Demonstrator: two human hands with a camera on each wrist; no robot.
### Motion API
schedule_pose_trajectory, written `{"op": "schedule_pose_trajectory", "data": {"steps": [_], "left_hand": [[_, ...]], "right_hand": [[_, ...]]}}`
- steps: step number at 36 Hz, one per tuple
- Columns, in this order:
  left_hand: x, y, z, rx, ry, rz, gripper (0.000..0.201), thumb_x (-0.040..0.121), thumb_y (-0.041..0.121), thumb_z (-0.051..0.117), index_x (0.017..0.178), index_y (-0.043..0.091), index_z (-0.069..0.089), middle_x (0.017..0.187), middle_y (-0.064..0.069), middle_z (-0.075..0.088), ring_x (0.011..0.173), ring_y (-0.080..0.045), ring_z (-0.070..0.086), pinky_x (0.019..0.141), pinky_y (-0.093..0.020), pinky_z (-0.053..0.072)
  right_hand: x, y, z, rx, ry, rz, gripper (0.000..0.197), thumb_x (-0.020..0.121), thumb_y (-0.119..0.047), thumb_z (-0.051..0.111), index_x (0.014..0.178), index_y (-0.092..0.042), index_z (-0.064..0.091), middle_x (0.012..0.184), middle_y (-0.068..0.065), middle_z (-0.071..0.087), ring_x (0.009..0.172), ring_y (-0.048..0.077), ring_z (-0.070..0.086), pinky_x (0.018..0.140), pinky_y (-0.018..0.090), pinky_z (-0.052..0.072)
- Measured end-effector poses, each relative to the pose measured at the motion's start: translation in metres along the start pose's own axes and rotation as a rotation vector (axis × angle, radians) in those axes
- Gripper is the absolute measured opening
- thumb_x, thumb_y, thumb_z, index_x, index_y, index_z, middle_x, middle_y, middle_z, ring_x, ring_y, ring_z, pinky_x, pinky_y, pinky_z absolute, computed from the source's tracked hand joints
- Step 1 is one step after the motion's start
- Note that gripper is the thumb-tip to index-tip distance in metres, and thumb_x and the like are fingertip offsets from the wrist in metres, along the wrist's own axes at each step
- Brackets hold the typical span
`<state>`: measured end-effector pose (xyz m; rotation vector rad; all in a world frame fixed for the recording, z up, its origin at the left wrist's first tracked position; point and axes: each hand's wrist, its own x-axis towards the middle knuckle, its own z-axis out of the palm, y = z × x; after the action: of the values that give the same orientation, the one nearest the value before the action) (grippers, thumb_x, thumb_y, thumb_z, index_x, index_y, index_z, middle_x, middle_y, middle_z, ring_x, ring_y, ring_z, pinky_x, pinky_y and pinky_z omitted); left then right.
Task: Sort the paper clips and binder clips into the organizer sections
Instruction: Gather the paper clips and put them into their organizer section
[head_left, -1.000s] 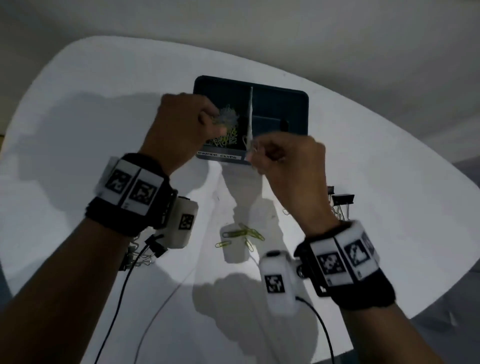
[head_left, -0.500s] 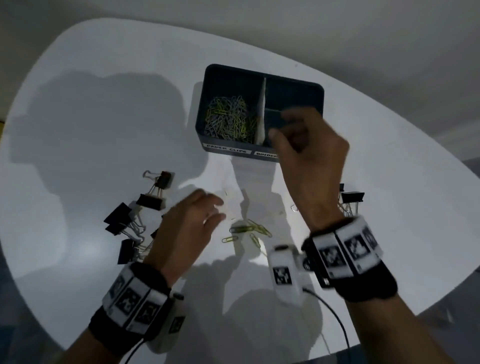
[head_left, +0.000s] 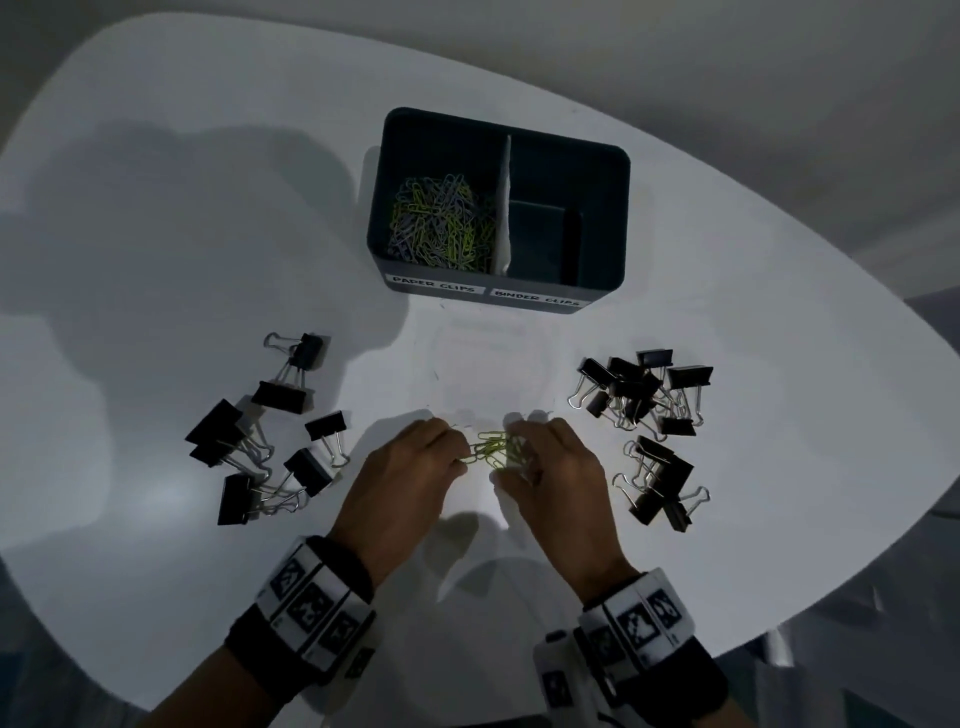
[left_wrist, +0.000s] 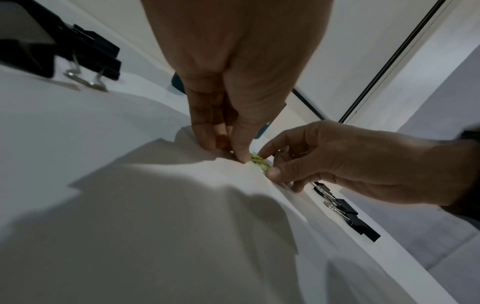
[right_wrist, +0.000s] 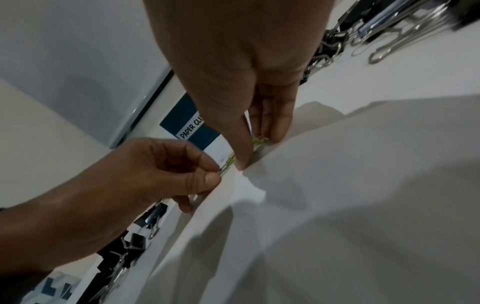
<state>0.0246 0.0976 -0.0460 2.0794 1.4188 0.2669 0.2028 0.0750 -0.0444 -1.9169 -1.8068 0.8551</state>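
A few green paper clips (head_left: 491, 450) lie on the white table (head_left: 156, 260) between my two hands. My left hand (head_left: 415, 467) pinches their left end between thumb and forefinger, plain in the right wrist view (right_wrist: 218, 172). My right hand (head_left: 550, 467) pinches the right end of the paper clips (right_wrist: 257, 142), its fingertips down on the table. The dark organizer (head_left: 602, 161) stands beyond; its left section, labelled PAPER CLIPS, holds a heap of coloured paper clips (head_left: 441, 223). The right section, labelled BINDER CLIPS, shows nothing inside.
Several black binder clips (head_left: 265, 441) lie scattered left of my left hand. More black binder clips (head_left: 644, 395) lie in two clusters to the right. The table's curved edge runs close at the right and near side.
Both hands came back from the organizer to the near middle of the table. They now close from both sides on the green paper clips lying there.
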Motion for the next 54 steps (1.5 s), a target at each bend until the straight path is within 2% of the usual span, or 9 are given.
{"op": "schedule_pose_trajectory", "data": {"steps": [9, 24, 28, 31, 36, 41, 44, 49, 54], "left_hand": [[0.013, -0.001, -0.004, 0.025, -0.016, 0.101, 0.052, 0.074, 0.007, 0.081, 0.12, 0.016, 0.061, 0.104, -0.001, 0.057, 0.092, -0.02, 0.06, 0.055, -0.039, 0.056], [0.01, 0.006, 0.009, 0.295, 0.003, 0.071, 0.027, 0.067, 0.002, 0.084, 0.083, 0.012, 0.064, 0.082, -0.002, 0.059, 0.07, -0.018, 0.059, 0.045, -0.027, 0.048], [0.012, 0.002, 0.002, 0.134, 0.031, -0.022, 0.015, 0.085, 0.011, 0.073, 0.078, 0.011, 0.059, 0.078, -0.001, 0.058, 0.067, -0.018, 0.057, 0.051, -0.03, 0.05], [0.014, -0.006, -0.006, -0.059, 0.006, -0.09, 0.016, 0.093, 0.013, 0.062, 0.077, 0.012, 0.058, 0.076, 0.006, 0.054, 0.068, -0.013, 0.052, 0.061, -0.03, 0.046], [0.016, -0.009, -0.036, -0.22, 0.073, -0.073, 0.005, 0.088, 0.013, 0.069, 0.083, 0.012, 0.068, 0.077, 0.007, 0.063, 0.067, -0.006, 0.059, 0.062, -0.019, 0.048], [0.035, 0.014, -0.098, -0.261, 0.214, -0.033, 0.007, 0.09, 0.018, 0.066, 0.091, 0.013, 0.07, 0.079, 0.005, 0.068, 0.072, -0.004, 0.063, 0.06, -0.01, 0.049], [0.058, 0.022, -0.132, -0.304, 0.316, -0.063, 0.008, 0.092, 0.024, 0.065, 0.095, 0.019, 0.07, 0.079, 0.01, 0.067, 0.066, -0.004, 0.065, 0.05, -0.004, 0.043], [0.107, 0.013, -0.149, -0.321, 0.477, -0.013, 0.015, 0.091, 0.026, 0.064, 0.092, 0.014, 0.073, 0.072, 0.001, 0.07, 0.063, -0.01, 0.068, 0.065, -0.028, 0.058], [0.118, 0.002, -0.142, -0.176, 0.508, -0.007, 0.028, 0.09, 0.023, 0.061, 0.111, 0.006, 0.071, 0.094, -0.005, 0.073, 0.079, -0.011, 0.065, 0.076, -0.029, 0.055]], "right_hand": [[0.007, 0.003, 0.004, 0.016, 0.051, -0.089, 0.032, 0.072, -0.004, 0.083, 0.101, -0.012, 0.071, 0.092, 0.002, 0.07, 0.077, 0.02, 0.067, 0.064, 0.036, 0.057], [0.016, -0.002, -0.001, -0.094, 0.033, -0.144, 0.007, 0.082, -0.007, 0.069, 0.079, -0.014, 0.068, 0.067, 0.0, 0.063, 0.055, 0.016, 0.055, 0.048, 0.031, 0.048], [0.021, 0.006, -0.008, -0.077, 0.081, -0.057, 0.016, 0.07, 0.0, 0.068, 0.067, -0.016, 0.067, 0.061, -0.007, 0.059, 0.051, 0.006, 0.039, 0.049, 0.02, 0.034], [0.022, 0.011, -0.014, 0.038, 0.044, 0.003, 0.012, 0.067, -0.001, 0.065, 0.062, -0.012, 0.065, 0.055, -0.016, 0.053, 0.05, 0.005, 0.044, 0.051, 0.02, 0.041], [0.023, 0.009, -0.03, 0.218, 0.037, 0.045, 0.015, 0.074, 0.001, 0.067, 0.061, -0.005, 0.061, 0.059, 0.011, 0.057, 0.059, 0.029, 0.055, 0.058, 0.04, 0.049], [0.033, -0.017, -0.058, 0.371, 0.098, 0.025, 0.025, 0.078, 0.003, 0.074, 0.069, -0.02, 0.071, 0.065, -0.008, 0.068, 0.062, 0.004, 0.063, 0.066, 0.016, 0.05], [0.047, -0.044, -0.075, 0.444, 0.128, -0.016, 0.014, 0.079, 0.001, 0.075, 0.078, -0.013, 0.076, 0.066, -0.001, 0.07, 0.063, 0.007, 0.063, 0.069, 0.021, 0.055], [0.088, -0.09, -0.094, 0.42, 0.248, -0.159, 0.014, 0.077, -0.002, 0.073, 0.08, -0.015, 0.077, 0.067, -0.002, 0.07, 0.06, 0.013, 0.065, 0.066, 0.036, 0.058], [0.138, -0.118, -0.089, 0.301, 0.394, -0.243, 0.011, 0.075, -0.008, 0.073, 0.082, -0.014, 0.078, 0.072, -0.008, 0.073, 0.065, 0.004, 0.066, 0.067, 0.024, 0.056]]}}
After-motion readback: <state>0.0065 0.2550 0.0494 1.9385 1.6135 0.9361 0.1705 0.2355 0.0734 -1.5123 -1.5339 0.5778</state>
